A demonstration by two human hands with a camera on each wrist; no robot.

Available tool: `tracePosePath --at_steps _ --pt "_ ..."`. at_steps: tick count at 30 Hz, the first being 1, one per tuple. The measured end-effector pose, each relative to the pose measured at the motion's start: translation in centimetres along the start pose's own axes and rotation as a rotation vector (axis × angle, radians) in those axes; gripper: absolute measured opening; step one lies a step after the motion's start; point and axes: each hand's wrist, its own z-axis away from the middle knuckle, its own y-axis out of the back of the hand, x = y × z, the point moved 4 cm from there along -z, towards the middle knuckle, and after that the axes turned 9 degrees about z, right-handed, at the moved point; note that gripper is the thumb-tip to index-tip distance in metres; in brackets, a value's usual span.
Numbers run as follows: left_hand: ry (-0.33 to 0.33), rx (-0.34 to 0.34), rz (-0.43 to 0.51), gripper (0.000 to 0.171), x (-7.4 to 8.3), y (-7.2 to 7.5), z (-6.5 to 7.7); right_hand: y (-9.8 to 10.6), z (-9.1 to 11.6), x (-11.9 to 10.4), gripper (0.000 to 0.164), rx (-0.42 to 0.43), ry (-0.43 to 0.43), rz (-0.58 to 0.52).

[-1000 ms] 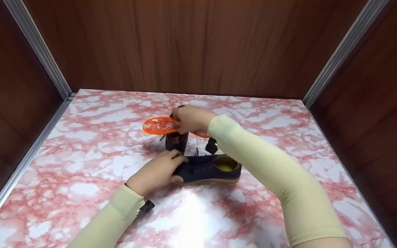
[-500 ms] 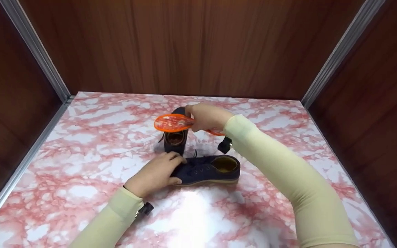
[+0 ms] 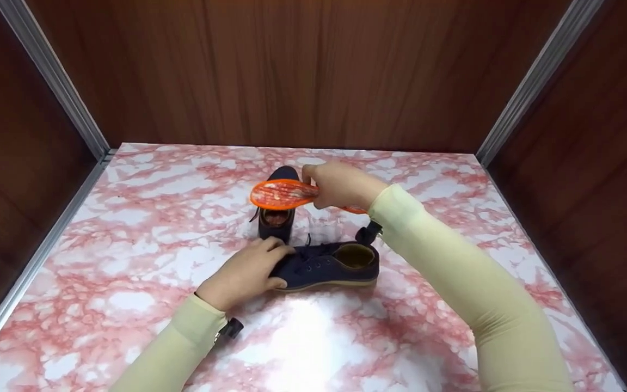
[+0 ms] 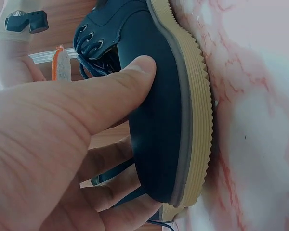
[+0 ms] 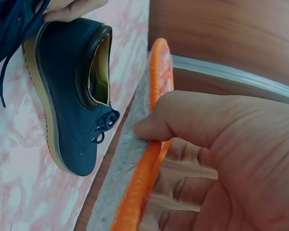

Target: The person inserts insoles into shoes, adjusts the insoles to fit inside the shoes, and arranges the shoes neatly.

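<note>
My left hand grips the toe of a navy lace-up shoe that lies sideways on the table. Its thumb presses the shoe's upper in the left wrist view, the fingers round the far side. The second navy shoe stands just behind, toe pointing away. Above that shoe, my right hand pinches an insole at its narrow middle. The insole has an orange rim and a red-and-white patterned face; a grey, fuzzy side shows in the right wrist view. The right hand and wrist hide part of its other end.
The table has a pink-and-white marbled top. Brown wood-grain panels enclose it at the back and both sides, with metal strips at the corners. A small black camera hangs from the right wrist, close over the near shoe's heel.
My right hand has moved right with the insole, uncovering more of the rear shoe. The left hand stays on the near shoe's toe.
</note>
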Motion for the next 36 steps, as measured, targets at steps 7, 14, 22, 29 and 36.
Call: tracePosePath --at_steps 7,14,22,29,36 --pt "0.014 -0.011 0.013 0.064 0.0 -0.1 -0.1 -0.5 1.3 0.4 0.044 0.048 0.062 0.024" --pt "0.010 -0.033 0.033 0.063 -0.2 -0.1 -0.4 -1.1 3.0 1.2 0.042 0.144 0.113 -0.023" --pt "0.006 -0.022 0.014 0.071 0.1 0.4 -0.6 -2.8 6.0 3.5 0.043 0.228 0.057 -0.115" --pt "0.047 -0.107 -0.004 0.078 0.6 0.7 -1.2 -3.9 8.1 4.4 0.042 0.308 0.012 -0.102" --pt "0.076 -0.140 -0.011 0.074 1.0 0.8 -1.6 -4.7 9.9 5.1 0.044 0.350 -0.049 -0.100"
